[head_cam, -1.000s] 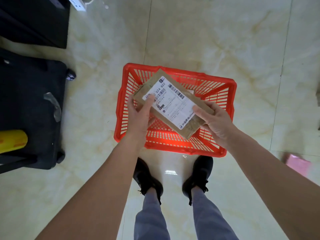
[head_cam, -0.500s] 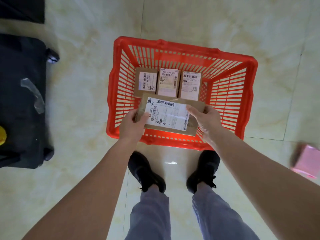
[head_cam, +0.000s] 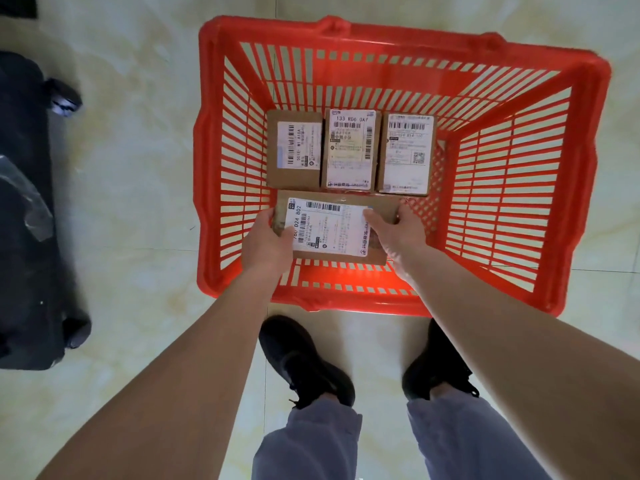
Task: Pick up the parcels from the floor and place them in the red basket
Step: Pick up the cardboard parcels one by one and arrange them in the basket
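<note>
A pale, marbled tile floor is filling the view, with a black wheeled case lying at the left edge, partly cut off. The red basket, slatted plastic, is standing on the floor just ahead of two black shoes. Three brown cardboard parcels with white labels are lying side by side on its bottom. A fourth, wider parcel, brown with a barcoded label, is sitting inside the basket just in front of them; whether it is touching the bottom cannot be told. The left hand is grasping its left end, the right hand its right end, fingers covering part of the label, whose small print is illegible.
</note>
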